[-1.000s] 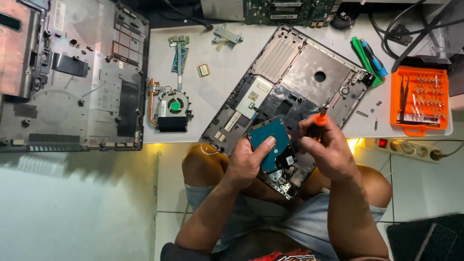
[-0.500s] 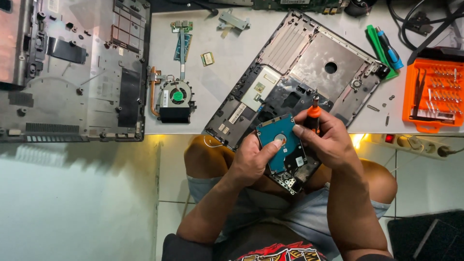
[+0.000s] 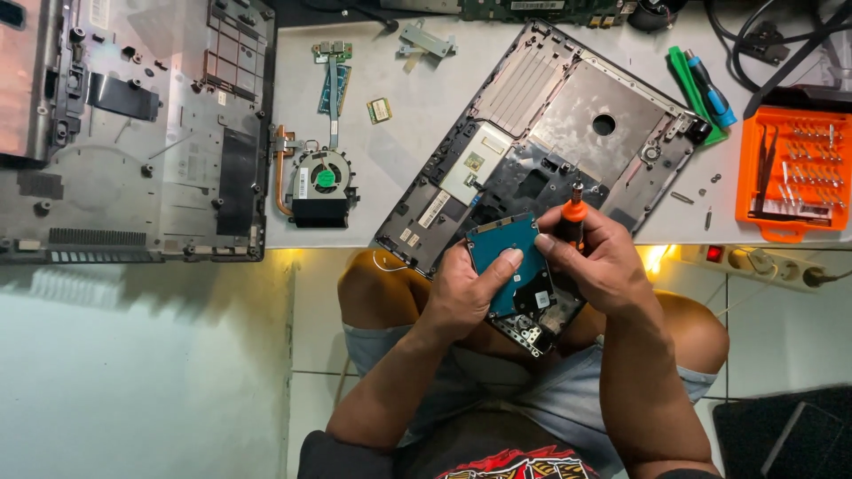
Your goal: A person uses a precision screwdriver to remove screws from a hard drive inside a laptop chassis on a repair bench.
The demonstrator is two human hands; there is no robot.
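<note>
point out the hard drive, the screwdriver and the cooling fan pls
hard drive (image 3: 501,251): head view, on its teal circuit-board face, between the two hands.
screwdriver (image 3: 574,211): head view, on the orange collar above the right hand's fingers.
cooling fan (image 3: 325,178): head view, on the green hub sticker at the fan's centre.

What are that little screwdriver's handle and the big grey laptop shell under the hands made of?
The screwdriver handle looks like glossy orange plastic over a dark part, mostly hidden by the right hand. The laptop shell seems moulded grey plastic, with a matte, brushed-looking metal plate inside, though that could be foil.
</note>
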